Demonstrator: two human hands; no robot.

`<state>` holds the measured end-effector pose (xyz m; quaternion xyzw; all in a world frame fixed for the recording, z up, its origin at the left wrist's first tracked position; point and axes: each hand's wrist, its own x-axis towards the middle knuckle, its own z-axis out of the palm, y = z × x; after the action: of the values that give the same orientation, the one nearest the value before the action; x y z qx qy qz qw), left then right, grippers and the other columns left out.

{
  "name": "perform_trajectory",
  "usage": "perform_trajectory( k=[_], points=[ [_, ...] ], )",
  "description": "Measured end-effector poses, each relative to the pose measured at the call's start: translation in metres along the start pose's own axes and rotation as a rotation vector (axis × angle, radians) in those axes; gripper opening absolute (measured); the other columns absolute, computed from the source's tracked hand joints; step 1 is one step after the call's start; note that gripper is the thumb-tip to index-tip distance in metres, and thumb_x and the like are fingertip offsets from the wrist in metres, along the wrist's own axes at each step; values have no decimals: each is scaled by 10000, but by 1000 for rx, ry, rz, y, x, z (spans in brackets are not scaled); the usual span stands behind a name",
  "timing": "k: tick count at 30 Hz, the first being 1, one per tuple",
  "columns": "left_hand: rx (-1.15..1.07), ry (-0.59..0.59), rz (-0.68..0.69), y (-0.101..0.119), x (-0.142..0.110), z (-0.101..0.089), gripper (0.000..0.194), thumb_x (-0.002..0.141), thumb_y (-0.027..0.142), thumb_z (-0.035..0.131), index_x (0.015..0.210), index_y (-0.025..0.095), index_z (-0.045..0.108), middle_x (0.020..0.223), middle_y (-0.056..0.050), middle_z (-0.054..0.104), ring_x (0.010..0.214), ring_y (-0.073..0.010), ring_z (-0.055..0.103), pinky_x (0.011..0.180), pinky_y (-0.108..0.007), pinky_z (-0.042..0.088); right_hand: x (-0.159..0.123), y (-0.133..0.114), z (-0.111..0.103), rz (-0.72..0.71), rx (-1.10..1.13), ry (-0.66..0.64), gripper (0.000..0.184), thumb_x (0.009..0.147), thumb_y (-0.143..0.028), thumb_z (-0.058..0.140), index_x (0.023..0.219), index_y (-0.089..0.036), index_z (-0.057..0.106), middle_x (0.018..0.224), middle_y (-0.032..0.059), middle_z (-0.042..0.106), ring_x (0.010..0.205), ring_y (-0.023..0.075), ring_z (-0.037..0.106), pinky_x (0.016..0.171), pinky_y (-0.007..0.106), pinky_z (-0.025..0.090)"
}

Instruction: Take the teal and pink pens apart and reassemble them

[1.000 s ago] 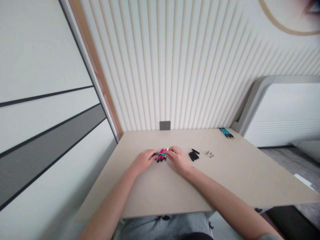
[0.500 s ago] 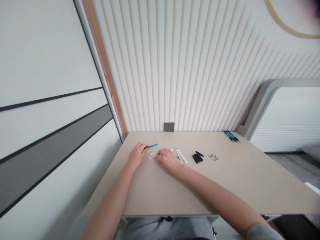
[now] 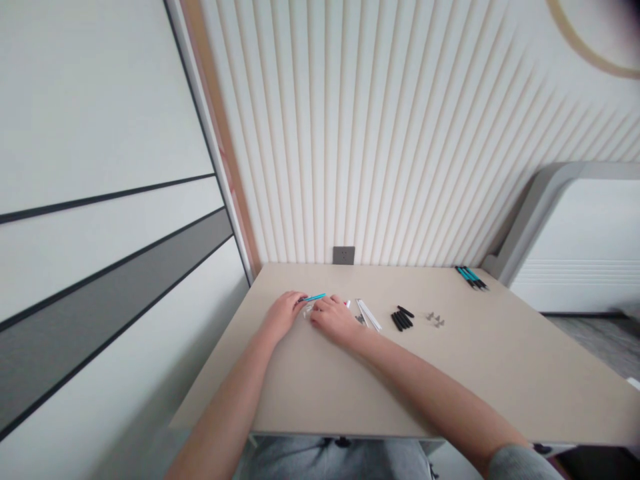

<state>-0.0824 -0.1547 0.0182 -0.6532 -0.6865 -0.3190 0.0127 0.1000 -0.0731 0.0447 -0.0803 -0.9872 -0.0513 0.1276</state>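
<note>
In the head view, my left hand [image 3: 285, 313] pinches the black end of a blue pen barrel [image 3: 316, 297], which points right toward the other hand. My right hand [image 3: 331, 315] lies low over the table with its fingers curled together. Whatever it may hold is hidden under the fingers. Small clear-white pieces [image 3: 307, 312] lie between the two hands, partly covered. Just right of my right hand are thin white sticks [image 3: 370, 315] and some small grey parts [image 3: 359, 320], partly hidden by the hand.
Several black pen grips [image 3: 402, 321] lie right of the white sticks, and several small greyish clips or tips [image 3: 436, 319] beyond them. Blue-and-black pens [image 3: 471, 278] rest at the back right corner. The beige table [image 3: 310, 393] meets a ribbed wall with a socket [image 3: 344, 255].
My left hand has brought the blue barrel closer to my right hand, so its tip now reaches the right fingers. The whole view has shifted slightly.
</note>
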Motion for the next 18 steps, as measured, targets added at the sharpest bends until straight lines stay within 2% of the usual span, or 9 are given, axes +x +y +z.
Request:
perform_trajectory(
  k=[7, 12, 15, 18],
  points=[
    [-33, 3, 48, 11, 2, -4, 217, 946, 290, 493, 1042, 203, 667, 991, -57, 684, 956, -211, 611, 872, -348, 474, -6, 2, 4, -125, -8, 82, 157, 930, -287, 564, 934, -156, 651, 965, 82, 674, 959, 219, 575, 853, 368, 368],
    [-76, 5, 107, 21, 2, -6, 211, 945, 310, 509, 1038, 210, 670, 981, -53, 682, 948, -206, 614, 869, -346, 484, -29, 13, -6, -191, 74, 141, 214, 967, -300, 498, 877, -170, 641, 852, 63, 685, 866, 189, 598, 856, 349, 373],
    [-101, 9, 174, 27, 2, -4, 210, 948, 303, 513, 1082, 212, 647, 1003, -58, 669, 971, -202, 605, 879, -349, 482, -53, 29, -15, -140, 201, 221, 192, 976, -290, 480, 953, -191, 643, 898, 60, 694, 887, 175, 608, 857, 327, 382],
    [-132, 57, 227, 34, 3, -1, 225, 952, 284, 509, 1135, 211, 617, 1024, -67, 648, 981, -194, 597, 881, -348, 485, -77, 45, -18, -2, 329, 309, 159, 966, -269, 497, 953, -205, 642, 867, 49, 690, 839, 171, 611, 812, 313, 400]
  ],
)
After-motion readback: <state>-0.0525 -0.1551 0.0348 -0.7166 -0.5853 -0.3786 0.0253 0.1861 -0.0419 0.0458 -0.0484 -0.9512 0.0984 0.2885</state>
